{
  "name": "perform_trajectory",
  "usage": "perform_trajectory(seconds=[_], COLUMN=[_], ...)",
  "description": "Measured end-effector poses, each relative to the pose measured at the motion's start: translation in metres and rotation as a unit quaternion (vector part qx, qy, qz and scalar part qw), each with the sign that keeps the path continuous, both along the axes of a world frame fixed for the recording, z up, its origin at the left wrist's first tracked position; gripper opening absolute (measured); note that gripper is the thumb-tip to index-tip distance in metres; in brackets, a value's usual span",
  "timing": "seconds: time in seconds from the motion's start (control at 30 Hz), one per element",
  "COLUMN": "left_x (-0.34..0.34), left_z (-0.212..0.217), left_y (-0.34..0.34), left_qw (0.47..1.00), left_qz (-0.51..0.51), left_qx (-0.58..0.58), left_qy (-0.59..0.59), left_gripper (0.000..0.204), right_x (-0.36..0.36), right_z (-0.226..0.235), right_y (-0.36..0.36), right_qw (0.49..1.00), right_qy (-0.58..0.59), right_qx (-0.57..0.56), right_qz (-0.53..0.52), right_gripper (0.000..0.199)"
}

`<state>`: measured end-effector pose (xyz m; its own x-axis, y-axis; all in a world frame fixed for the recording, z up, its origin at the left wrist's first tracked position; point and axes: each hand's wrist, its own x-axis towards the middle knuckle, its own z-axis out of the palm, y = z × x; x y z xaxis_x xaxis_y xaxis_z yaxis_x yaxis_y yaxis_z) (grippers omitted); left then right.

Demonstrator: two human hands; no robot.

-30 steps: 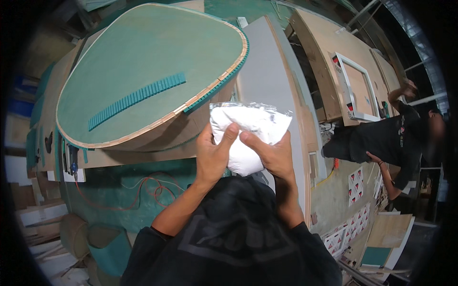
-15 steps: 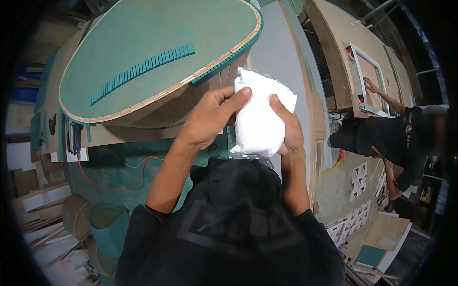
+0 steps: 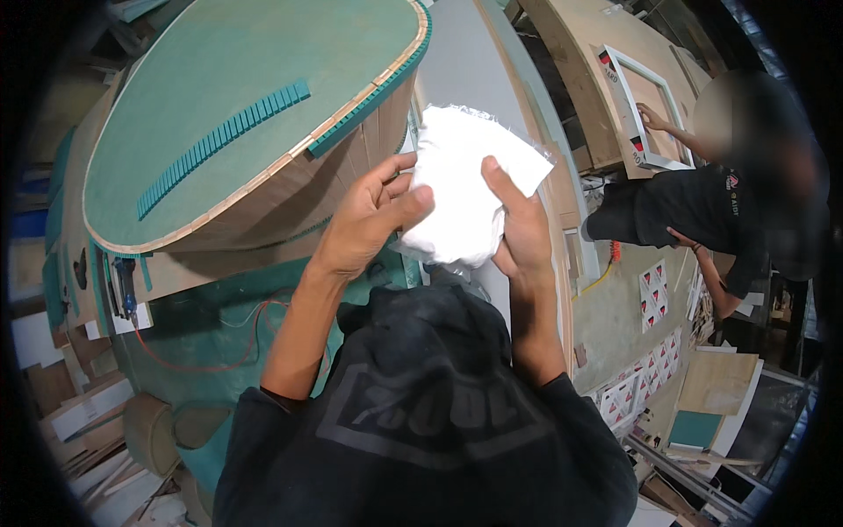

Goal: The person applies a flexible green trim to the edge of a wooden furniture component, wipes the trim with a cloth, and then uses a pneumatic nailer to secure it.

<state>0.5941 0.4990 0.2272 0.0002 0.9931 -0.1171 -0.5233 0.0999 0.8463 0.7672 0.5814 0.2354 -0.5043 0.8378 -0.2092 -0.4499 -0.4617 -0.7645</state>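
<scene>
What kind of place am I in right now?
Probably a woodworking or furniture workshop, judging by the large rounded green-topped piece with its segmented wooden rim, the white frame to the right, and the piled boards at lower left.

Packet (image 3: pixel 461 189): white, soft-looking, smooth bright face, edges of clear crinkled plastic. Just above centre of frame, slightly right. Tilted, upper edge sloping down toward right; right corner pointed, lower end rounded. Right hand (image 3: pixel 524 228) grips right side, thumb over face; left hand (image 3: pixel 369 215) at left edge.
</scene>
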Motion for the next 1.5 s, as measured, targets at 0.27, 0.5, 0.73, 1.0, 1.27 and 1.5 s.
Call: perform_trajectory(seconds=[0.27,0.5,0.73,1.0,1.27,1.5], left_x=[0.018,0.03,0.037,0.04,0.046,0.053], left_z=[0.01,0.012,0.012,0.016,0.023,0.03], left_y=[0.01,0.013,0.017,0.027,0.033,0.045], left_qw=[0.996,0.967,0.962,0.949,0.93,0.911], left_qz=[0.045,0.113,0.123,0.126,0.119,0.21], left_qx=[0.037,0.062,0.058,0.044,0.037,0.013], left_qy=[0.072,0.219,0.236,0.284,0.346,0.354], left_gripper=[0.05,0.03,0.033,0.027,0.018,0.014], right_x=[0.015,0.029,0.029,0.058,0.045,0.015], right_z=[0.0,-0.013,-0.023,-0.035,0.017,-0.021], right_y=[-0.009,-0.004,-0.004,0.003,0.05,0.062], right_qw=[0.997,0.997,0.998,0.997,0.854,0.943], right_qy=[-0.032,-0.014,0.005,0.037,-0.292,-0.154], right_qx=[0.062,0.061,0.033,0.068,0.41,0.285], right_qz=[-0.031,-0.039,-0.054,-0.007,0.13,0.075], right_gripper=[0.043,0.039,0.04,0.058,0.047,0.025])
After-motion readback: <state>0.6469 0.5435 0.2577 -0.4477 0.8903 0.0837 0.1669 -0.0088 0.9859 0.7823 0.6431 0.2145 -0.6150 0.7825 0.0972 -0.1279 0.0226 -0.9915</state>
